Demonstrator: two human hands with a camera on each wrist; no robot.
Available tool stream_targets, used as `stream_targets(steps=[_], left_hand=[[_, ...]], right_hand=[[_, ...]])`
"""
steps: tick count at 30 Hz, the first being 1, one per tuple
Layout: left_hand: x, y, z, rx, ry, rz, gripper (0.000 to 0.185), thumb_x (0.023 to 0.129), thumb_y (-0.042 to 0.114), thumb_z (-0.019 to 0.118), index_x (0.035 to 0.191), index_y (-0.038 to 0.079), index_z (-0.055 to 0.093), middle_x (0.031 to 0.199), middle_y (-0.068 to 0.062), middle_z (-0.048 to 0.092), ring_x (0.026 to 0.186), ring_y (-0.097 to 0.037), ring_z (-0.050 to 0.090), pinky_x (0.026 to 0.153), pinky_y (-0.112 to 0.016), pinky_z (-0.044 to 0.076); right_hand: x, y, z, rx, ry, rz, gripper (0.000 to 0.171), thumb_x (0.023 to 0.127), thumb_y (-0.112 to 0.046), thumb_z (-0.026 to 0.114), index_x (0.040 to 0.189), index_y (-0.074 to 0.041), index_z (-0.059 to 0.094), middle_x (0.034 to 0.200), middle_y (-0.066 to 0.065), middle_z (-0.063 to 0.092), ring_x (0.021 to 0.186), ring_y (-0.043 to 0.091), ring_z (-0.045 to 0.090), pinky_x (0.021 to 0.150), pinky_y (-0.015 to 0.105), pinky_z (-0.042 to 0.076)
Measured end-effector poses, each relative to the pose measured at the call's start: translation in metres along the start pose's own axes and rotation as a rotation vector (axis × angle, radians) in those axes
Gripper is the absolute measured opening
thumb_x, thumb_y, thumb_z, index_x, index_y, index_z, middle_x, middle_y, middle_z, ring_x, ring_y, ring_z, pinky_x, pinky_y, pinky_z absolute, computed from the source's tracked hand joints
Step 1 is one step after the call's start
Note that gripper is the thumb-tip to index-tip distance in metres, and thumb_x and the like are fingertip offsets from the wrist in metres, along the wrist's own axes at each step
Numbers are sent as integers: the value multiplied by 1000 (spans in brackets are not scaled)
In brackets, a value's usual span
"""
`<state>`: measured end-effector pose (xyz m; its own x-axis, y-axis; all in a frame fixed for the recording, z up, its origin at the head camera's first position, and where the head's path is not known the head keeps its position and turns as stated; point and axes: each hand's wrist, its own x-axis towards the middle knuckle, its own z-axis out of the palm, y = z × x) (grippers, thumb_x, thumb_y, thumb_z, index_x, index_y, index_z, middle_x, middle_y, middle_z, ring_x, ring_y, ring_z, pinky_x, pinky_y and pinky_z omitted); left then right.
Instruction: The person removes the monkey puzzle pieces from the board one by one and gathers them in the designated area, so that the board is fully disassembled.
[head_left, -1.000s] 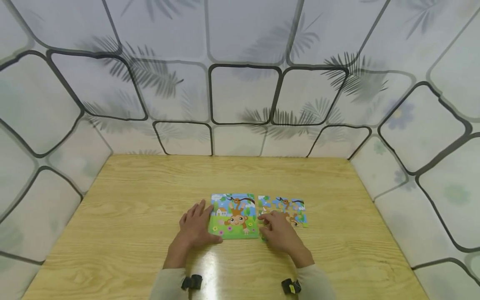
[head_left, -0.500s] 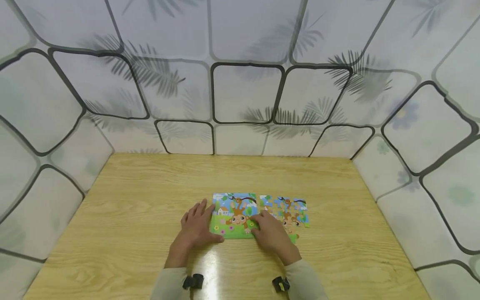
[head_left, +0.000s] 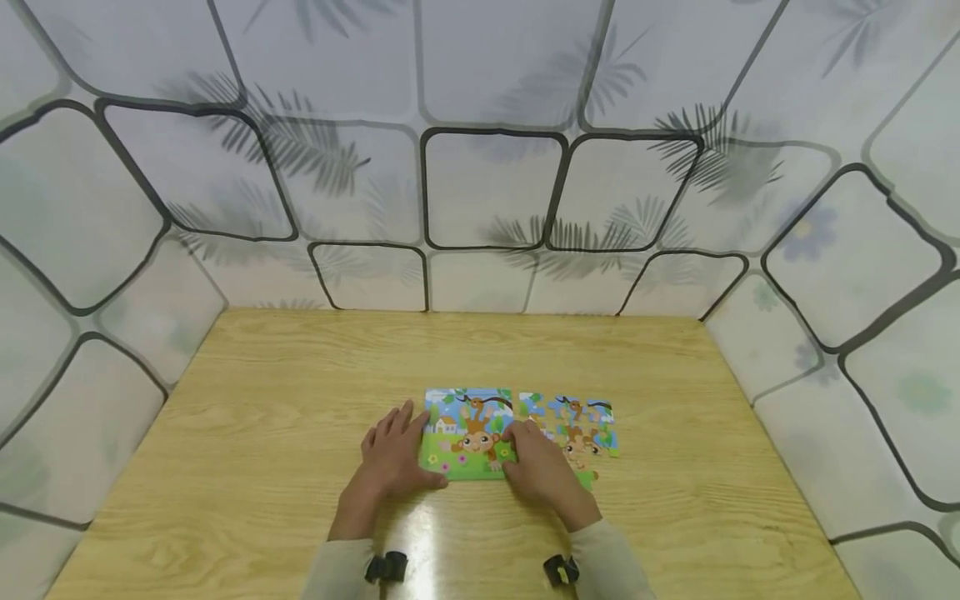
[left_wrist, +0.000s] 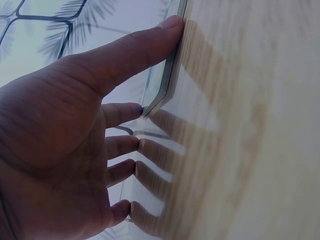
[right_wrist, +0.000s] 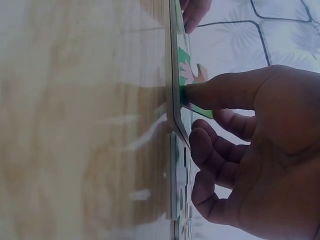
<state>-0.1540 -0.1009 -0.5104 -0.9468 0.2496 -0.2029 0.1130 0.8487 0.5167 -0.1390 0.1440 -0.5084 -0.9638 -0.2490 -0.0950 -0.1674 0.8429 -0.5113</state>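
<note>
A square picture board with a monkey, a house and flowers lies flat on the table. My left hand spreads its fingers at the board's left side; in the left wrist view the thumb touches one edge and the index fingertip is at the corner. At the board's lower right, my right hand pinches a green jigsaw puzzle piece printed with a pale paw. Seen from the right wrist, this piece is tilted against the board's surface. The right hand's other fingers are curled, and it hides part of the board.
Several jigsaw pieces with the same monkey picture lie grouped just right of the board, partly behind the right hand. The wooden table meets patterned cloth walls at the back and sides.
My right hand has moved left from the loose pieces to the board's lower right, taking a green piece along. It has barely shifted in the last half second. The left hand stays put.
</note>
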Motion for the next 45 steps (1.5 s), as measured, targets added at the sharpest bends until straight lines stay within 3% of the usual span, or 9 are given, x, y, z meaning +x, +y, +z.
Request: stream_targets(steps=[6, 12, 21, 31, 37, 45], left_hand=[[2, -1, 2, 12, 7, 4, 108, 65, 52, 84, 151, 14, 33, 162, -15, 17, 147, -40, 16, 112, -66, 16], [2, -2, 3, 15, 7, 0, 107, 64, 52, 85, 151, 14, 34, 162, -15, 18, 147, -41, 16, 112, -67, 15], [2, -1, 1, 14, 7, 0, 106, 65, 51, 84, 151, 13, 34, 162, -15, 18, 147, -41, 16, 112, -67, 16], [2, -1, 1, 16, -2, 0, 107, 65, 52, 84, 151, 14, 34, 162, -15, 17, 147, -41, 15, 112, -67, 16], [2, -2, 1, 28, -6, 3, 106, 66, 52, 83, 151, 14, 33, 162, -15, 16, 147, -41, 15, 112, -67, 16], [3, -1, 1, 21, -1, 12, 106, 66, 51, 84, 151, 13, 34, 162, -16, 17, 147, -43, 16, 111, -68, 17]], right_hand=[[-2, 4, 0, 89, -8, -26, 21, 92, -9, 57, 113, -11, 54, 79, -5, 50, 64, 9, 44, 56, 22, 38], [-8, 11, -9, 180, -8, -45, 18, 95, -8, 54, 113, -10, 53, 75, -4, 46, 60, 7, 39, 55, 20, 34], [-26, 42, -31, 253, 41, 36, 17, 97, -5, 52, 113, -8, 55, 74, -1, 43, 55, 5, 38, 52, 19, 32], [-47, 79, -47, 260, 83, 151, 18, 99, -8, 51, 116, -11, 55, 82, 2, 47, 64, 10, 42, 56, 21, 37], [-57, 91, -54, 225, 126, 183, 20, 97, -9, 52, 117, -10, 56, 85, 1, 51, 69, 11, 44, 61, 21, 39], [-71, 103, -64, 192, 118, 273, 23, 98, -10, 49, 120, -9, 55, 85, 3, 50, 69, 12, 44, 61, 24, 37]])
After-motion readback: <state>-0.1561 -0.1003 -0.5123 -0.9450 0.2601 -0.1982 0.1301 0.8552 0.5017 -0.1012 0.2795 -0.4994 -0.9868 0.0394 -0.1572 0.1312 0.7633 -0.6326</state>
